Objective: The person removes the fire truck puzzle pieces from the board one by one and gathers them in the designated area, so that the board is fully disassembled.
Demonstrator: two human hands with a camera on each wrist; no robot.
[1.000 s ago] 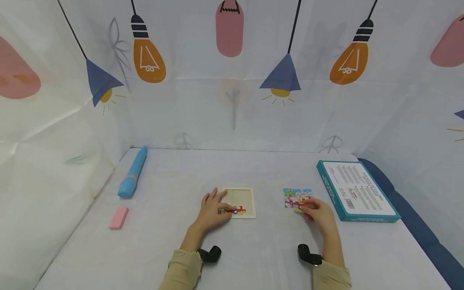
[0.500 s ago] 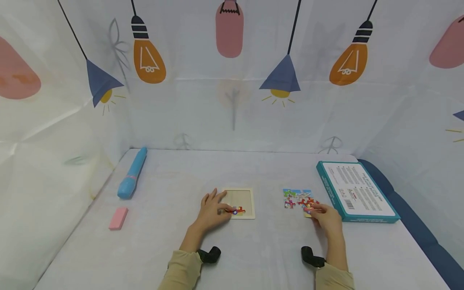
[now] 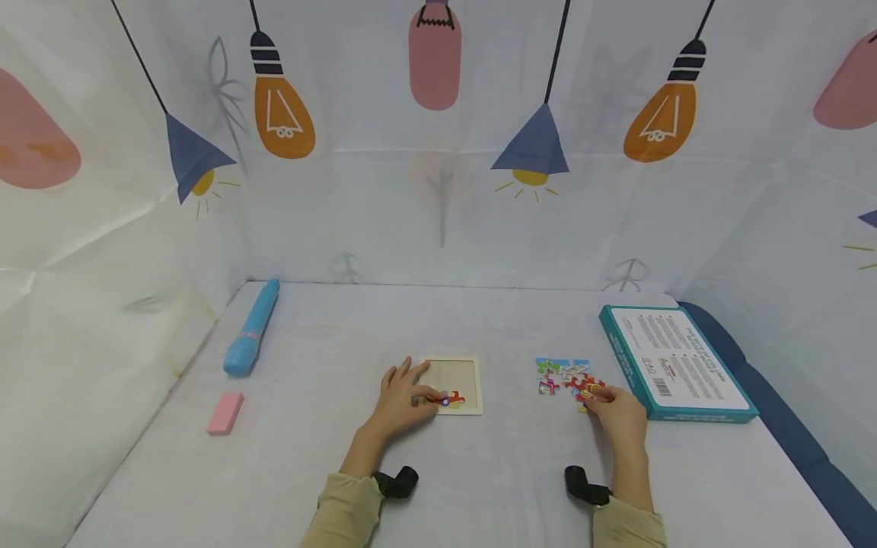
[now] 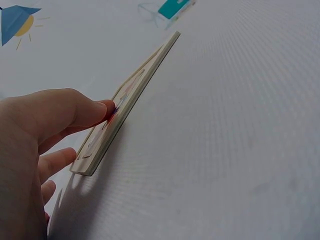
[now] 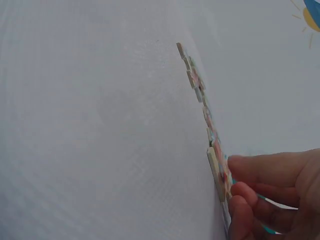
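In the head view, my left hand (image 3: 400, 397) is at the left side of a shallow wooden puzzle tray (image 3: 477, 384). Its thumb and index finger pinch at a red vehicle puzzle piece (image 3: 454, 398) low inside the tray, while the other fingers spread over the left rim. The left wrist view shows the tray (image 4: 132, 105) edge-on under these fingertips. My right hand (image 3: 620, 418) pinches a colourful puzzle piece (image 5: 216, 172) at the lower right of a group of pieces (image 3: 558, 367). The fingertips hide part of this piece.
A teal-edged box (image 3: 674, 361) with a printed white face lies right of the right hand. At the far left are a blue microphone-shaped object (image 3: 251, 331) and a pink block (image 3: 224, 413). White patterned sheeting (image 3: 384, 205) rises behind the table.
My right hand has moved right with its piece, opening a gap beside a small piece now showing at the group's lower left. My left hand and the tray stay put.
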